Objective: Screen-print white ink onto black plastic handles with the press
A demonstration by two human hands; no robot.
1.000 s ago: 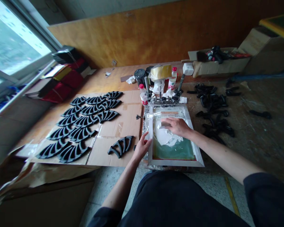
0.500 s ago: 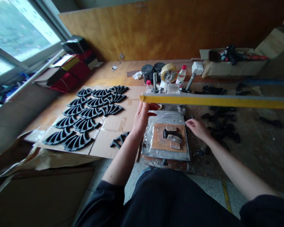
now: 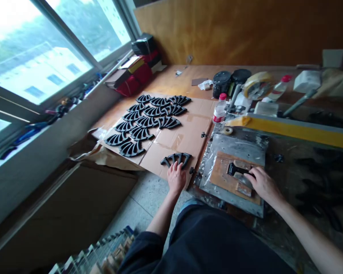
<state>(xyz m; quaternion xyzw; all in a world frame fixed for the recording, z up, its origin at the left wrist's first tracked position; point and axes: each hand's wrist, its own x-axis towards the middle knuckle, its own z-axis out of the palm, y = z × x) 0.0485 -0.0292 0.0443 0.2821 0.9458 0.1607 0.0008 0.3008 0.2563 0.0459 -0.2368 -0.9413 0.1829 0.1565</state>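
On the cardboard sheet, my left hand reaches over a small fanned row of black handle-shaped parts. Its fingers are stretched out and touch or nearly touch the near side of the row. Another black handle-shaped part lies on a brown wooden board between small raised blocks. My right hand pinches the right end of that part between thumb and fingers. Under the board is a grey metal plate. A yellow-faced bar crosses behind the plate.
Several fanned rows of black parts cover the cardboard's far left. Bottles, dark tubs and a tape roll stand behind the plate. More dark parts lie right. Red boxes sit near the window.
The view has turned left. My left hand has gone from the yellow bar's left end to the small row on the cardboard. My right hand has moved onto the part on the board.
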